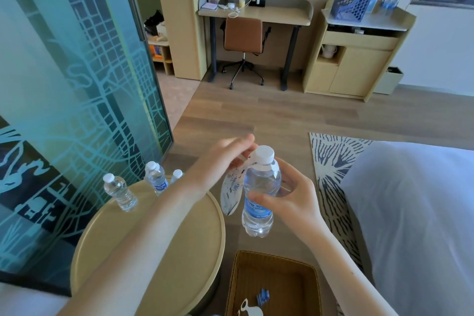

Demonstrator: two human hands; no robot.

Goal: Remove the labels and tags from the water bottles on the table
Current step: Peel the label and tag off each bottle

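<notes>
Floor basket (275,256): blue label (263,296), white tag (252,310)

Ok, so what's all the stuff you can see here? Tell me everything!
held bottle: one, clear, blue label, white cap, in the air
neck tag: one, white with blue print, hanging from the held bottle's neck
table bottles: at least three, clear, white caps, table's far edge
round table: one, beige, lower left
wicker basket: one, brown, on the floor, blue and white scraps inside
desk: one, beige, far wall
office chair: one, brown, at the desk
cabinet: one, beige, right of the desk
bed: one, white, right
rug: one, white with dark stripes, beside the bed
left hand: one, pinches the neck tag
right hand: one, grips the held bottle
</notes>
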